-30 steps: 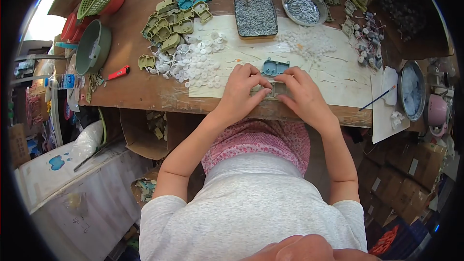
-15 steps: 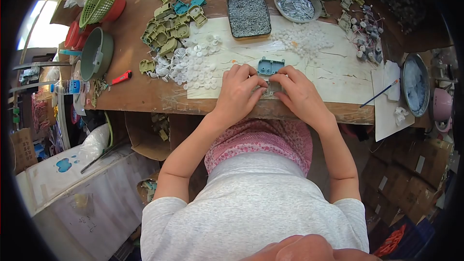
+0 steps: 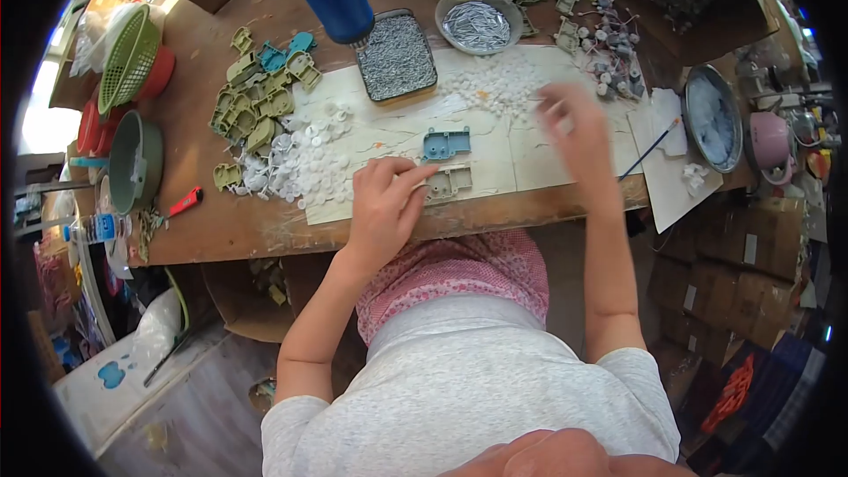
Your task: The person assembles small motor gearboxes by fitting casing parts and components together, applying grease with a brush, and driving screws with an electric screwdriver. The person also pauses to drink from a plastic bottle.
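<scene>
While a beige rectangular plastic casing (image 3: 455, 183) is touched by the fingers of the left hand (image 3: 382, 205), any clamping cannot be told; a light-blue plastic casing (image 3: 446, 144) is seen just beyond them. Near small white plastic pieces (image 3: 495, 86), the right hand (image 3: 579, 137) is blurred, its grip indiscernible.

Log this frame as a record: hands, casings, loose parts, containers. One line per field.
Left hand: fingers at the left end of the beige casing
Right hand: blurred, clear of both casings, just right of the small white pieces in view; grip unclear
Blue casing: on the pale sheet, just beyond the beige one
Loose parts: round white pieces toward the sheet's left
Containers: dark-rimmed tray of small metal pieces; round bowl of metal pins
</scene>
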The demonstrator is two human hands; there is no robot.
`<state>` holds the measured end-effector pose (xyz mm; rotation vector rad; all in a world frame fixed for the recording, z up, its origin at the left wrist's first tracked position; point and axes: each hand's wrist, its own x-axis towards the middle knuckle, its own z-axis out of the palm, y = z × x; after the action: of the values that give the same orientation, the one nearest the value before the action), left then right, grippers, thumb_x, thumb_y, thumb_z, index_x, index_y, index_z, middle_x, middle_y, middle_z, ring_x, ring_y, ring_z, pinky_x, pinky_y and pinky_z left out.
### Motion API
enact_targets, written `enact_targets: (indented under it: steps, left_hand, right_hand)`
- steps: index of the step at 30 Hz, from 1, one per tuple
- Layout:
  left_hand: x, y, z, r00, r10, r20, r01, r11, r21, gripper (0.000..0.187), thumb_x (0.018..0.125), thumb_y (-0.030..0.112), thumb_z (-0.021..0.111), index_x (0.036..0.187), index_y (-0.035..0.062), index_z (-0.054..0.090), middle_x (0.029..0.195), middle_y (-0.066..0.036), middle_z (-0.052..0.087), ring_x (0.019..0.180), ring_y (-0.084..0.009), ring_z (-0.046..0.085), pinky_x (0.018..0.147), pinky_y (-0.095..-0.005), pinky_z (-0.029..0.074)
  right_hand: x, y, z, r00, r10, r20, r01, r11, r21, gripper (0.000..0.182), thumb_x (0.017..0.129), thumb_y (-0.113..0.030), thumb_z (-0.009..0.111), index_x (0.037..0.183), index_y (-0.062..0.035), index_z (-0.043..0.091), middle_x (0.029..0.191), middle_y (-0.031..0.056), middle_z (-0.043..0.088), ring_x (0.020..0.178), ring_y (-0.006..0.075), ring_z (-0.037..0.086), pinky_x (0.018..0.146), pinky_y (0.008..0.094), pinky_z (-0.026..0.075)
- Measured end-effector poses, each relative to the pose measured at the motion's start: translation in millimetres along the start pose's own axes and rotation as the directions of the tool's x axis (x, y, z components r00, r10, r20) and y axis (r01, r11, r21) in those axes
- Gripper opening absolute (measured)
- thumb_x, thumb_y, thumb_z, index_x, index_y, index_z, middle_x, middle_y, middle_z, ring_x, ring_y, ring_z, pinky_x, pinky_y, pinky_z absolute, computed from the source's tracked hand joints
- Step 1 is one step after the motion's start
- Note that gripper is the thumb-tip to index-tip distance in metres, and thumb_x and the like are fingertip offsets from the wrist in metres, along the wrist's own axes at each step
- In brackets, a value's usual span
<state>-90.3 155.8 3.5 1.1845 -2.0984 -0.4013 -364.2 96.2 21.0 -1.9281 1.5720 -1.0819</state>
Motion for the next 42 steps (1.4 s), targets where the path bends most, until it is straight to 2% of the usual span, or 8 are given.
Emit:
enact_targets:
  steps: [6,11,20,23,30,34,36,42]
  left_hand:
    - [8,3,-3,0.996,-0.061,-0.058,0.051,0.986,-0.158,0.025,0.079,-0.001,0.065,0.101,0.0094,0.068,0.093,-0.007,0.059,0.090,-0.0251,0.056,0.082,-0.0369,0.040]
    - [6,7,2,0.994,-0.081,-0.077,0.066,0.980,-0.186,0.026,0.078,-0.004,0.064,0.099,0.0091,0.068,0.093,-0.007,0.059,0.089,-0.0251,0.056,0.082,-0.0362,0.040]
    - [28,25,13,0.999,-0.022,-0.026,0.015,0.966,-0.256,0.027,0.075,-0.008,0.063,0.096,0.0079,0.068,0.092,-0.008,0.060,0.086,-0.0263,0.056,0.078,-0.0356,0.042]
    - [26,29,17,0.998,-0.064,-0.013,0.057,0.952,-0.299,0.025,0.076,-0.008,0.062,0.095,0.0072,0.068,0.092,-0.009,0.059,0.086,-0.0263,0.056,0.076,-0.0359,0.043]
    - [53,40,31,0.982,-0.109,0.157,0.179,0.809,-0.559,0.028,0.092,0.000,0.054,0.118,0.0024,0.061,0.104,-0.013,0.061,0.095,-0.0239,0.059,0.086,-0.0340,0.046]
    - [68,45,59,0.984,-0.107,0.145,0.178,0.716,-0.676,0.036,0.099,0.009,0.047,0.133,-0.0014,0.049,0.117,-0.009,0.059,0.100,-0.0175,0.060,0.086,-0.0294,0.048]
    - [70,46,53,0.833,-0.013,0.553,0.526,0.333,-0.783,0.039,0.100,0.011,0.046,0.137,-0.0017,0.044,0.124,-0.007,0.057,0.104,-0.0166,0.060,0.088,-0.0305,0.048]
    - [52,31,37,0.829,-0.146,0.540,0.559,0.152,-0.815,0.033,0.098,0.010,0.052,0.130,0.0010,0.051,0.114,-0.006,0.060,0.094,-0.0127,0.059,0.084,-0.0283,0.048]
  right_hand:
    - [60,73,-46,0.999,0.012,0.043,0.024,0.667,-0.745,0.015,0.082,-0.013,0.067,0.093,-0.0034,0.068,0.096,0.0133,0.064,0.089,0.0309,0.062,0.077,0.0386,0.049]
    - [51,73,-46,0.997,0.077,-0.023,-0.080,0.944,-0.321,0.014,0.083,-0.007,0.064,0.096,-0.0021,0.064,0.093,0.0107,0.060,0.082,0.0254,0.060,0.075,0.0317,0.049]
    - [80,97,-57,0.971,-0.237,-0.005,0.180,0.750,-0.636,0.016,0.084,-0.004,0.065,0.100,-0.0056,0.065,0.096,0.0114,0.062,0.083,0.0296,0.063,0.073,0.0337,0.050]
    - [63,69,-61,0.956,-0.132,-0.262,0.067,0.968,-0.242,0.010,0.087,-0.004,0.066,0.097,-0.0005,0.065,0.085,0.0065,0.064,0.074,0.0163,0.060,0.069,0.0265,0.048]
    - [-3,12,-64,0.990,0.136,-0.039,-0.107,0.901,0.421,0.008,0.088,0.003,0.062,0.097,0.0031,0.062,0.092,0.0030,0.059,0.080,0.0095,0.057,0.072,0.0212,0.045]
    - [-19,-21,-43,0.989,0.052,0.136,-0.110,0.880,0.462,0.009,0.088,0.006,0.060,0.096,0.0033,0.062,0.094,0.0045,0.057,0.082,0.0106,0.057,0.074,0.0224,0.046]
    - [-20,-27,-31,0.976,0.025,0.216,-0.133,0.853,0.504,0.009,0.088,0.006,0.060,0.097,0.0035,0.062,0.092,0.0044,0.056,0.082,0.0110,0.057,0.076,0.0231,0.046]
    - [-21,-31,-9,0.971,0.040,0.237,-0.183,0.762,0.621,0.007,0.091,0.002,0.060,0.098,0.0023,0.060,0.093,0.0041,0.056,0.082,0.0105,0.057,0.074,0.0240,0.048]
